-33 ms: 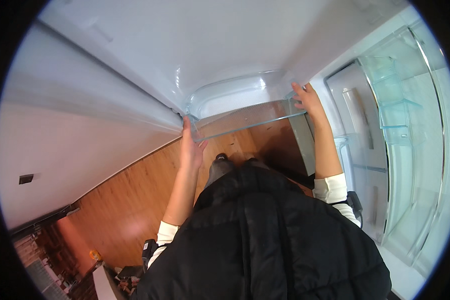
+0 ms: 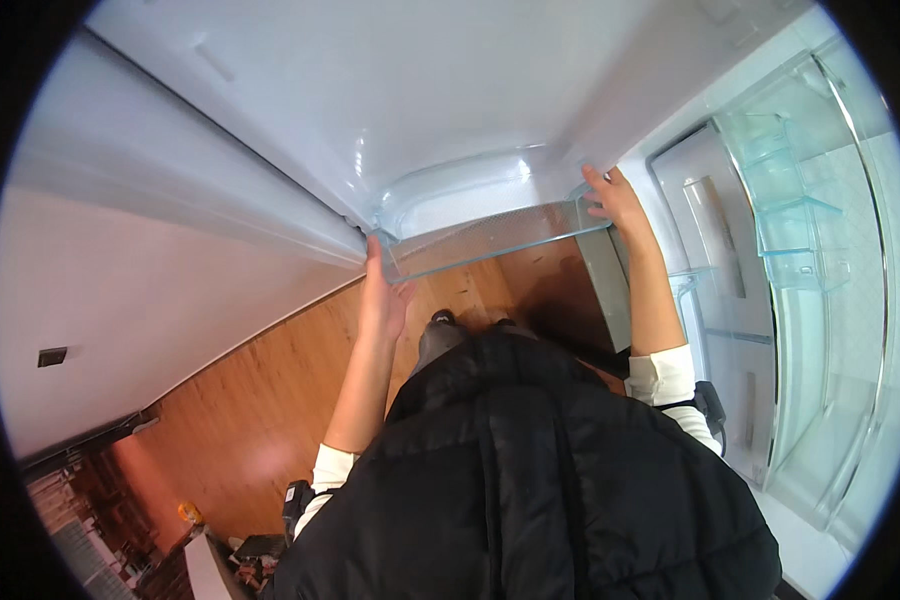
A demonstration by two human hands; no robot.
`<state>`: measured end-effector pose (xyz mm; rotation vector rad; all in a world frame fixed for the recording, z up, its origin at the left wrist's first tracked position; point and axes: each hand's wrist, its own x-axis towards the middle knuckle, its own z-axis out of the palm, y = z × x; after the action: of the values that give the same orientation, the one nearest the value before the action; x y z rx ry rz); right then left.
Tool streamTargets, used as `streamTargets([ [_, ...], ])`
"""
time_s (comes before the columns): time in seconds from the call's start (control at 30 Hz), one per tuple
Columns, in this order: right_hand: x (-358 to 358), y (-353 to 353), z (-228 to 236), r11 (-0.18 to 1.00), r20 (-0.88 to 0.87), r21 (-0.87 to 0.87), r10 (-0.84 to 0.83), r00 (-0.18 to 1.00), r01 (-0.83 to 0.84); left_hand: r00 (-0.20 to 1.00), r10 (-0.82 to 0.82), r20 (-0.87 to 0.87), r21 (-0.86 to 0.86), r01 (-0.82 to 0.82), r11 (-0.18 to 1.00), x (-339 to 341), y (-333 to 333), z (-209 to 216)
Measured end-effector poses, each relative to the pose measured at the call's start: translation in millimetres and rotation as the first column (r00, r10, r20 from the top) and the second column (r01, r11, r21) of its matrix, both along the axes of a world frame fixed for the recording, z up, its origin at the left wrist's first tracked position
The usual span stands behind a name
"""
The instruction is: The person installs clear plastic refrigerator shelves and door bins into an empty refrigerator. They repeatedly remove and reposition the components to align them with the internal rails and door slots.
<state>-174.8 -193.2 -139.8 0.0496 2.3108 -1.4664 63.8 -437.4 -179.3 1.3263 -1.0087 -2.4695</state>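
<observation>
A clear plastic fridge door bin spans the inner side of the white fridge door. My left hand grips the bin's left end, the thumb up along its side and the fingers curled beneath the corner. At the other end, my right hand is closed round the right corner, with fingertips over the rim. The bin looks see-through and holds nothing I can make out; floor shows through its front. Parts of both hands' fingers are hidden behind the bin's ends.
To the right stands the open fridge interior, with clear drawers and a pale blue clear shelf bin. A white wall rises on the left. Wooden floor lies below, with my feet under the bin. Clutter sits at lower left.
</observation>
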Motion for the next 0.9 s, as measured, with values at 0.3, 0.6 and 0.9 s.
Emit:
streamTargets([
  [0.3, -21, -9, -15, 0.995, -0.197, 0.065, -0.055, 0.979, 0.069, 0.657, -0.380, 0.651, -0.651, 0.741, 0.164, 31, 28, 74],
  [0.6, -21, -11, 8, 0.989, -0.027, 0.148, -0.004, 1.000, 0.008, 0.583, -0.376, 0.720, -0.682, 0.494, -0.539, -30, 24, 46],
  [0.9, -28, -16, -4, 0.942, -0.115, 0.325, -0.046, 0.992, 0.081, 0.777, -0.353, 0.521, -0.772, 0.254, -0.582, -76, 16, 44],
])
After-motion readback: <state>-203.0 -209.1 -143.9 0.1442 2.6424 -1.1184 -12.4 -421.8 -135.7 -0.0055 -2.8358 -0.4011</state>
